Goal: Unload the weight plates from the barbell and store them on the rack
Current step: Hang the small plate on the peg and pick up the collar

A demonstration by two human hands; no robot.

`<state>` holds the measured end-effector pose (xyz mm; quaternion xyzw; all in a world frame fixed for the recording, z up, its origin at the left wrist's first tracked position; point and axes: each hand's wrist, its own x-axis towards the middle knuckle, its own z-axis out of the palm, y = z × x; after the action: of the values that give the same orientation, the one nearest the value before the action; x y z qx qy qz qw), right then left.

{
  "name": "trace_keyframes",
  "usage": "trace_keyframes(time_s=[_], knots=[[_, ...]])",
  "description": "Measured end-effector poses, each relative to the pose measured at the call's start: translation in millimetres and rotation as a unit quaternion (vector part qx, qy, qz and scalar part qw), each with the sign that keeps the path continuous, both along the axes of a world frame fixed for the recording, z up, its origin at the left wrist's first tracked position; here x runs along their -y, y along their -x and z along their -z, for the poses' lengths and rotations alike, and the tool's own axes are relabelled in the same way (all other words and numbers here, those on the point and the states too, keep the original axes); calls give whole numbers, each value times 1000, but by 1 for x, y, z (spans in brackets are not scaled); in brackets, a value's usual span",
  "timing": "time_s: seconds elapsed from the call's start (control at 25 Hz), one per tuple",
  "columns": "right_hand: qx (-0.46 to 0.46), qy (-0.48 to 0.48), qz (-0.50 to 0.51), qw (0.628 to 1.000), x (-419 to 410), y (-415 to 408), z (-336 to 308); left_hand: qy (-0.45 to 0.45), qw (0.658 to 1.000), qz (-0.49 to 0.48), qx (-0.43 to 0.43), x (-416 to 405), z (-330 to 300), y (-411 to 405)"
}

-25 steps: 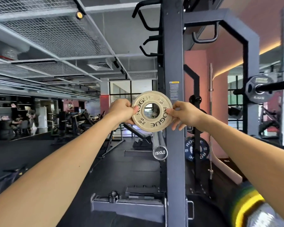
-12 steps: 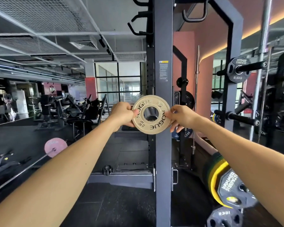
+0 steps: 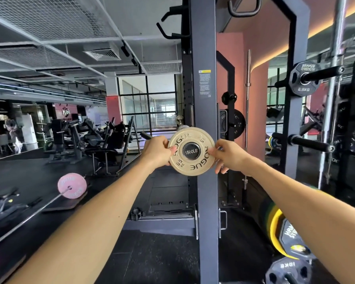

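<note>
At frame centre the tan plate (image 3: 192,151), pinched at its rim by the left hand (image 3: 157,151) and right hand (image 3: 228,155), now has the 1500LB peg end cap (image 3: 191,151) filling its bore, where half a second ago the hole showed empty, indicating storage on the rack upright (image 3: 203,99) is under way.

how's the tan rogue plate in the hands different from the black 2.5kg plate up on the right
The small tan round Rogue plate has a smooth circular rim, while the black Hammer Strength 2.5KG plate has a faceted, many-sided rim. The tan plate is held at both edges by the left hand and right hand, whereas the black plate sits untouched. The tan plate's hole shows a cap marked 1500LB; the black plate's hole has a long black peg through it. Both are small, upright plates.
</note>
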<state>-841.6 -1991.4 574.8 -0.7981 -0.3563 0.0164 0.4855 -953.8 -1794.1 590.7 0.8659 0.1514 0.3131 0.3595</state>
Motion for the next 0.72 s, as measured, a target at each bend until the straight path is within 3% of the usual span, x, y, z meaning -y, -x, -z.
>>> trace_keyframes(time_s=[0.2, 0.72], knots=[[72, 5, 25, 997, -5, -5, 10, -81, 996, -14, 37, -4, 14, -8], [65, 37, 28, 997, -64, -115, 8, -88, 996, -8, 24, -68, 10, -124]])
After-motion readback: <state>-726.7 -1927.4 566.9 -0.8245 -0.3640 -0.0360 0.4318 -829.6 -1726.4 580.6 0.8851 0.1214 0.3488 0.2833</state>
